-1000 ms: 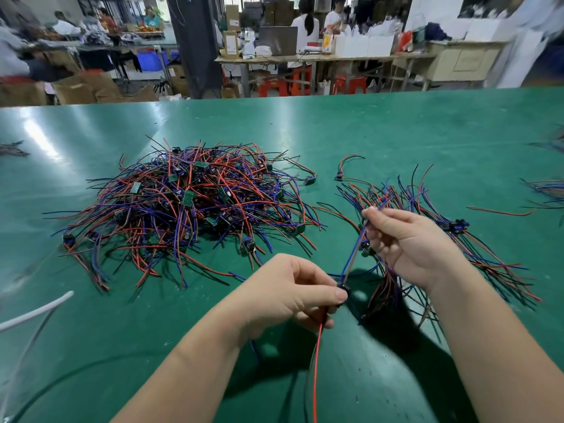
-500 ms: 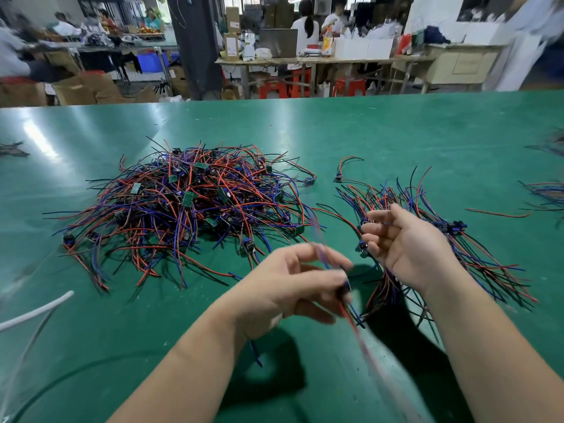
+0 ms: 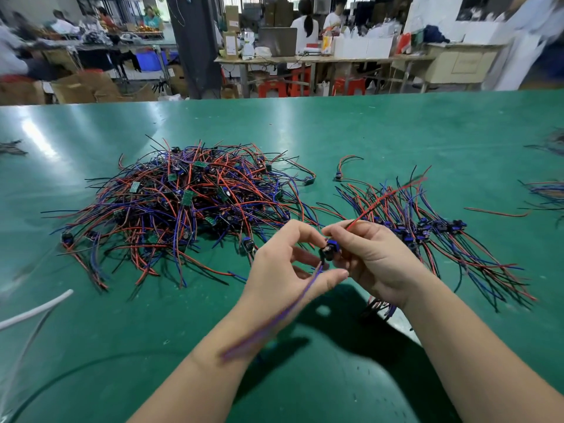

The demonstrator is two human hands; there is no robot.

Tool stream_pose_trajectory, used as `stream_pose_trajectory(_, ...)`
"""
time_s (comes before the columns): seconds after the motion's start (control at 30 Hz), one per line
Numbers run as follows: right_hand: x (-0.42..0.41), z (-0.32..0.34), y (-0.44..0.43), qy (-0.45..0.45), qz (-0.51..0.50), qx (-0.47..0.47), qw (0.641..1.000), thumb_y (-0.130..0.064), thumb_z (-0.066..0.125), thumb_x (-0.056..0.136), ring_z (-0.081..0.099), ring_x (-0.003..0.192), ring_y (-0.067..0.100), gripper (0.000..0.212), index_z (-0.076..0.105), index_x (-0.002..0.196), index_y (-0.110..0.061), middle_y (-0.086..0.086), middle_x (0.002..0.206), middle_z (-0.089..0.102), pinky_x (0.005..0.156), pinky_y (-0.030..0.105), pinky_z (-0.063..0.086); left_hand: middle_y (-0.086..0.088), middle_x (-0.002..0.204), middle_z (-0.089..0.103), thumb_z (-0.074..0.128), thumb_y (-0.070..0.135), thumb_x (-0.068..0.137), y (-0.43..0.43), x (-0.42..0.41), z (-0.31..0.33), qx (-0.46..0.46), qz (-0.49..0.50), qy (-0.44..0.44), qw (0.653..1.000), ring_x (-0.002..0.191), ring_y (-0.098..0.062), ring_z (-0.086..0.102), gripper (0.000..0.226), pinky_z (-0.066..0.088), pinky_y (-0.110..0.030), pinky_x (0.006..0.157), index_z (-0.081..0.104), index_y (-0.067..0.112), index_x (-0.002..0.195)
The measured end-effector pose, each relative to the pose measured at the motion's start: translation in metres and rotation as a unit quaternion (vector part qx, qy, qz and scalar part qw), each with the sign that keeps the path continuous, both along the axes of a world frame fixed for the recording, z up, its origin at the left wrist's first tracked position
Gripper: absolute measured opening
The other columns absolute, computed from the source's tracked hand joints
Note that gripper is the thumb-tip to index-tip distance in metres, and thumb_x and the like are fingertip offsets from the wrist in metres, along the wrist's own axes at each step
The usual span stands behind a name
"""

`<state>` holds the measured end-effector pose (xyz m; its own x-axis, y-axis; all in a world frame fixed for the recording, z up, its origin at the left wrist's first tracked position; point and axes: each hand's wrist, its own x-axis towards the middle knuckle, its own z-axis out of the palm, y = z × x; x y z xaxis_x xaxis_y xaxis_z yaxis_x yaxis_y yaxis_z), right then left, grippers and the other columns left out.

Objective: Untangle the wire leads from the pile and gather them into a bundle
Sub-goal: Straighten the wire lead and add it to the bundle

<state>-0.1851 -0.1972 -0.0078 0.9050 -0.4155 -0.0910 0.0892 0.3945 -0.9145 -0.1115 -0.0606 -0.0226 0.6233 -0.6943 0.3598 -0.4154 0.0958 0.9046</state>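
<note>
A tangled pile of red, blue and black wire leads [image 3: 189, 209] with small green boards lies on the green table [image 3: 366, 132], left of centre. A sorted bundle of leads [image 3: 442, 239] lies spread to the right. Between them, both hands meet over one wire lead [image 3: 328, 251] with a black and blue connector. My left hand [image 3: 283, 270] pinches it from the left, with the lead's purple wire trailing blurred back over my left forearm. My right hand [image 3: 372, 257] pinches it from the right, and its red wire sticks up past the fingers.
A single lead [image 3: 341, 169] lies apart behind the bundle, and a loose red wire [image 3: 497, 212] lies further right. More leads [image 3: 546, 193] sit at the right edge. A white cable [image 3: 33, 312] crosses the near left. Behind the table people work at benches.
My hands came together: the right one left the bundle and now pinches the lead held by the left. The lead swung round, its red wire now pointing up and its purple wire back.
</note>
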Motion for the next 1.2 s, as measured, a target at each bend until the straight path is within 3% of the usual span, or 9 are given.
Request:
stream_pose_trajectory(0.1,-0.002,0.003,-0.008,0.013,-0.028,0.0,1.0,-0.015,0.065,0.068,0.052,0.044,0.004,0.013,0.075,0.063,-0.012,-0.001,0.057,0.061,0.044,0.012,0.045,0.012,0.093,0.067,0.061,0.008,0.077,0.001,0.003,0.001,0.025,-0.035,-0.038,0.998,0.086,-0.005,0.066,0.028,0.056,-0.026,0.065,0.059,0.03,0.093)
stream_pose_trajectory(0.2,-0.002,0.0,-0.011,0.016,-0.031,-0.034,0.999,-0.018,0.069,0.062,0.051,0.047,0.005,0.009,0.075,0.062,-0.012,0.0,0.062,0.062,0.047,0.013,0.045,0.007,0.083,0.07,0.063,0.02,0.084,0.0,0.003,0.004,0.008,-0.022,0.076,0.997,0.082,-0.02,0.07,0.008,0.059,-0.042,0.069,0.067,0.027,0.083)
stream_pose_trajectory(0.3,0.0,-0.005,-0.004,0.026,-0.009,-0.107,0.994,-0.027,0.073,0.057,0.048,0.051,0.009,0.02,0.076,0.068,-0.01,0.006,0.064,0.061,0.05,0.016,0.04,0.0,0.066,0.07,0.074,0.027,0.078,-0.002,-0.001,0.005,0.019,-0.025,0.184,0.982,0.062,-0.021,0.07,0.014,0.055,-0.026,0.053,0.069,0.014,0.077)
stream_pose_trajectory(0.47,-0.001,-0.005,-0.004,0.055,-0.014,-0.2,0.978,-0.028,0.068,0.069,0.048,0.053,0.012,0.021,0.074,0.075,-0.009,0.01,0.062,0.059,0.051,0.02,0.039,-0.007,0.058,0.066,0.07,0.008,0.082,-0.003,-0.001,0.007,0.086,-0.059,0.276,0.955,0.052,-0.018,0.066,0.013,0.054,-0.025,0.049,0.064,0.004,0.071)
stream_pose_trajectory(0.67,-0.009,0.005,-0.034,0.074,-0.162,-0.078,0.981,-0.014,0.054,0.094,0.047,0.051,0.01,0.022,0.069,0.083,-0.003,0.003,0.059,0.058,0.047,0.017,0.036,-0.019,0.073,0.066,0.075,0.013,0.079,0.005,-0.001,0.011,0.209,-0.182,0.242,0.93,0.051,-0.014,0.063,0.014,0.051,-0.021,0.049,0.066,0.008,0.069)
stream_pose_trajectory(0.83,-0.011,0.005,-0.045,0.063,-0.218,-0.016,0.974,-0.024,0.048,0.099,0.048,0.045,0.008,0.028,0.067,0.085,-0.008,0.0,0.053,0.057,0.044,0.016,0.039,0.003,0.056,0.063,0.079,0.019,0.076,0.01,-0.009,0.008,0.333,-0.282,0.162,0.885,0.051,-0.007,0.058,0.014,0.052,-0.019,0.052,0.068,0.017,0.068)
stream_pose_trajectory(1.03,-0.013,0.011,-0.056,0.015,-0.358,0.098,0.929,-0.035,0.029,0.103,0.05,0.05,0.012,0.037,0.059,0.092,-0.016,0.004,0.065,0.059,0.051,0.02,0.04,-0.009,0.068,0.07,0.074,0.017,0.081,0.01,0.004,0.017,0.23,-0.177,0.219,0.932,0.055,-0.013,0.063,0.014,0.052,-0.022,0.052,0.067,0.012,0.07)
stream_pose_trajectory(1.1,-0.015,0.013,-0.057,-0.004,-0.402,0.108,0.909,-0.025,0.036,0.099,0.051,0.047,0.013,0.024,0.057,0.093,-0.016,0.005,0.067,0.059,0.049,0.02,0.039,-0.01,0.069,0.071,0.07,0.015,0.083,0.011,0.012,0.022,0.175,-0.121,0.261,0.942,0.056,-0.016,0.066,0.013,0.052,-0.021,0.05,0.064,0.008,0.074)
stream_pose_trajectory(1.2,-0.011,0.012,-0.049,-0.001,-0.363,0.035,0.931,-0.004,0.043,0.093,0.05,0.048,0.013,0.015,0.056,0.088,-0.012,0.006,0.066,0.057,0.046,0.02,0.04,-0.009,0.069,0.071,0.069,0.017,0.084,0.009,0.019,0.023,0.091,-0.014,0.309,0.947,0.053,-0.014,0.065,0.015,0.053,-0.021,0.048,0.063,0.006,0.074)
